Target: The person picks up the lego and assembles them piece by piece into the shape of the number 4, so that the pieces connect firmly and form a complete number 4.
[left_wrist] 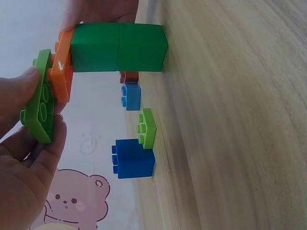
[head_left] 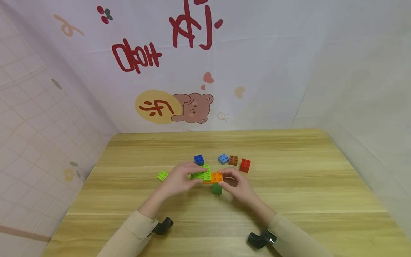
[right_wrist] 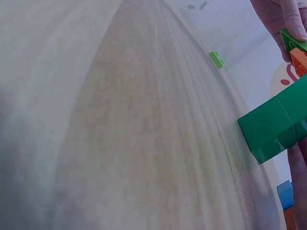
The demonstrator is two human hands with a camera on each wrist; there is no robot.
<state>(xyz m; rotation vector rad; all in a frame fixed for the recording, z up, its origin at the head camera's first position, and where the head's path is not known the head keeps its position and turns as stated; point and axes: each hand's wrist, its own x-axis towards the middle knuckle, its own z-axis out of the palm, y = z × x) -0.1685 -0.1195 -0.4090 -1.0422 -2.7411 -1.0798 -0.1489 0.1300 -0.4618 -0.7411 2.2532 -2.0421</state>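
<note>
My left hand (head_left: 181,181) pinches a light green building brick (head_left: 202,177) between thumb and fingers. That brick lies tilted over the left part of an orange brick (head_left: 217,177), overlapping its studs in the left wrist view. Thumb and fingers of my right hand (head_left: 239,186) pinch the orange brick's right end. Beneath the orange brick, two dark green bricks (left_wrist: 119,47) are stacked upright on the table, under its right part. In the right wrist view, the dark green bricks (right_wrist: 271,127) partly hide the right hand.
Behind the hands lie a dark blue brick (head_left: 199,159), a light blue brick (head_left: 223,159), a brown brick (head_left: 233,160) and a red brick (head_left: 245,165). One small light green brick (head_left: 162,175) lies left; another light green brick (left_wrist: 148,128) is beside the dark blue one. A printed cloth stands behind the table.
</note>
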